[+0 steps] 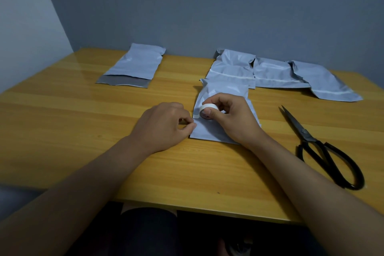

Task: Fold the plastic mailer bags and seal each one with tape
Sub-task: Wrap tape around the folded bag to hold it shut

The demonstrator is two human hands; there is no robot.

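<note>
Sitting on the big yellow wooden table (62, 114), a folded pale grey plastic mailer bag (223, 91) lies near the middle. The right hand (230, 118) wraps around a small white tape roll (208, 110), pressing it on the bag so the bag stays flat. The left hand (164, 124) pinches the loose tape end (ready to stick). Long black scissors (320, 147) wait on the right.

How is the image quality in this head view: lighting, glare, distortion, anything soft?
Head view: dim, bluish light; faint glare on the table at its far left corner; wide-angle bending bows the table edges and stretches both forearms; the right hand on the tape roll and the left hand look slightly soft; the scissors read clearly; below the table is almost black.
</note>
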